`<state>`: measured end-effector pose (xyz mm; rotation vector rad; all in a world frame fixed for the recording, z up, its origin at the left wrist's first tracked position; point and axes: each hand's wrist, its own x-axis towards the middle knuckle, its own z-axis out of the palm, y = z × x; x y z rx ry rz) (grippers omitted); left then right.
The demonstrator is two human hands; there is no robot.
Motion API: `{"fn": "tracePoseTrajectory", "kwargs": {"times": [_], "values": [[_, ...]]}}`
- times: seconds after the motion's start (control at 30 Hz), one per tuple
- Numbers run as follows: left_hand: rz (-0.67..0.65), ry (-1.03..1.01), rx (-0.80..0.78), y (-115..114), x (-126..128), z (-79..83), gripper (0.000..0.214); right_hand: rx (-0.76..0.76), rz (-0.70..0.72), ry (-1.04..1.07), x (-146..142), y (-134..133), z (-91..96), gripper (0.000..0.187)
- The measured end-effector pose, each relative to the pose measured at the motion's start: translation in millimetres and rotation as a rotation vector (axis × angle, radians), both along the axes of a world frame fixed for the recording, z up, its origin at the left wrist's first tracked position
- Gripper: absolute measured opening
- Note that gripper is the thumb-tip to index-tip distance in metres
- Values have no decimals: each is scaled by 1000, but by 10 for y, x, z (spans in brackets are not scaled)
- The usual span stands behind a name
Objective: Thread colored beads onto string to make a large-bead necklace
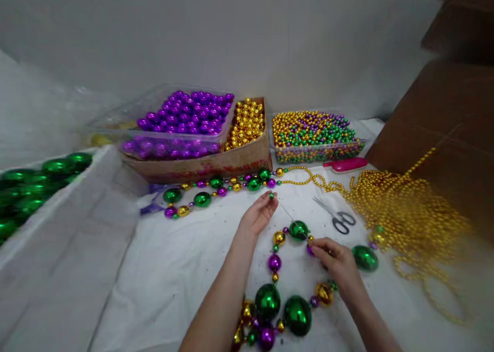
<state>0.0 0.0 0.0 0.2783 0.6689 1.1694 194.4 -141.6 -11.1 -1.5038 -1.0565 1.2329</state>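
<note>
Much of my strand (275, 263) beaded; one stretch of thread (284, 209) yet unfilled. Left hand (259, 214) pinches a small green bead (271, 195); right hand (336, 262), fingers curled close, grips thread.

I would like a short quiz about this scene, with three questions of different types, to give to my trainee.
1. True or false: the scissors lie on the white cloth.
2. Choose one: what colour is the small bead in the left hand?
A) purple
B) gold
C) green
3. Fill in one word: the mixed beads are in a clear plastic box, while the gold beads to their left are in a ______ box.

Key
1. True
2. C
3. Cardboard
</note>
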Motion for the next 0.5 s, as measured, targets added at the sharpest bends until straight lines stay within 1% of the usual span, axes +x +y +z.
{"fn": "tracePoseTrajectory", "kwargs": {"times": [0.2, 0.5], "values": [[10, 16, 17, -23, -38, 3, 20, 32, -3, 16, -43, 15, 20, 21], [8, 49, 61, -29, -41, 33, 17, 37, -29, 28, -61, 18, 37, 22]]}}
